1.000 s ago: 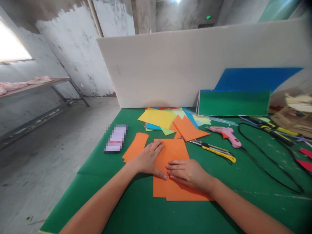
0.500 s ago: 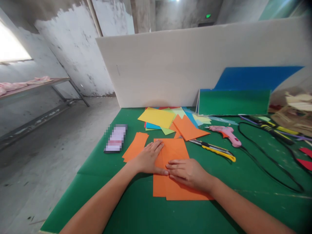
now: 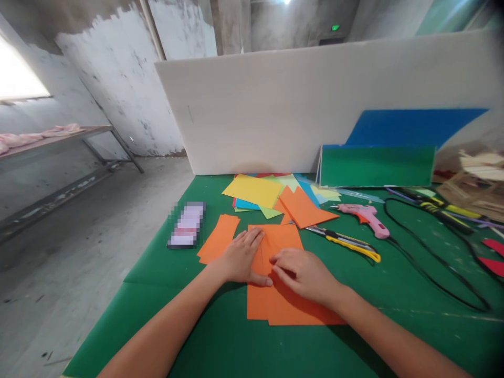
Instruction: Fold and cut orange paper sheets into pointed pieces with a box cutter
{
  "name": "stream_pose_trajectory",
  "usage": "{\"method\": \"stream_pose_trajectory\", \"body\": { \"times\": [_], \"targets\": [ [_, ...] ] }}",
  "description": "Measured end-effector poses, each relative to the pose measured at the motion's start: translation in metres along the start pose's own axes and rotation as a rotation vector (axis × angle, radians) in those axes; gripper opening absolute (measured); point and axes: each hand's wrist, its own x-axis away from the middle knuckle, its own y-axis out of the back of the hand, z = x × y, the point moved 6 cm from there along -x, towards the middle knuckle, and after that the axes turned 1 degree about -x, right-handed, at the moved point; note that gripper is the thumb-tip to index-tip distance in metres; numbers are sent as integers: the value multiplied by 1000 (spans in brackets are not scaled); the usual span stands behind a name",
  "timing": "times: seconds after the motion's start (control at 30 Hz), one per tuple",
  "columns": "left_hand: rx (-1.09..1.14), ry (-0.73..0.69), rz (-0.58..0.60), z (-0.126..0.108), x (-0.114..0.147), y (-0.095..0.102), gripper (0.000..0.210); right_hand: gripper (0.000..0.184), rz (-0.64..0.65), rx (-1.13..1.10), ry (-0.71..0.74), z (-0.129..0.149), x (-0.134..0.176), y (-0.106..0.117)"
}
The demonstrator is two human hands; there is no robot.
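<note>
My left hand (image 3: 244, 258) lies flat with its fingers spread and thumb out, pressing on orange paper (image 3: 258, 304). A second orange sheet (image 3: 307, 315) overlaps that one on the right. Just above it is my right hand (image 3: 305, 273), its fingers bent and the thumb a little apart, with nothing visible between them. Two or more narrow orange strips (image 3: 220, 239) lie left of the left hand. Beyond the sheets are folded orange pieces (image 3: 309, 207), next to a yellow-handled utility knife (image 3: 350, 245).
A phone (image 3: 188, 226), blurred over, lies on the green table (image 3: 157, 304) at the left. Coloured paper (image 3: 252, 190) is piled at the back. On the right are a pink glue gun (image 3: 368, 216) with its looping cord and pliers (image 3: 444, 210). A white board (image 3: 255, 115) stands behind.
My right hand has lifted slightly and bent its fingers, which lay flat on the paper before. The left hand stays in place, pressing down.
</note>
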Motion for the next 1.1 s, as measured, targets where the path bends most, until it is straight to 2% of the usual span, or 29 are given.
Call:
{"method": "stream_pose_trajectory", "body": {
  "times": [0.1,0.23,0.33,0.53,0.67,0.83,1.1],
  "targets": [
    [-18,6,28,0,0,-1,121,21,23,64,-129,-11,-10,1],
    [2,-1,32,-2,1,1,119,30,187,176,-174,-13,-27,-5],
    [29,-6,2,-3,1,3,119,36,236,221,-190,-14,-37,-8],
    [61,-9,-30,-1,0,2,115,46,246,221,-169,-20,-42,-13],
    [81,39,-14,1,0,0,110,44,247,233,-168,-21,-41,-13],
    [59,33,-30,-1,2,3,105,42,238,236,-165,-21,-39,-12],
    [52,-5,-35,-1,-1,3,114,44,185,211,-115,-24,-37,-16]
  ]
}}
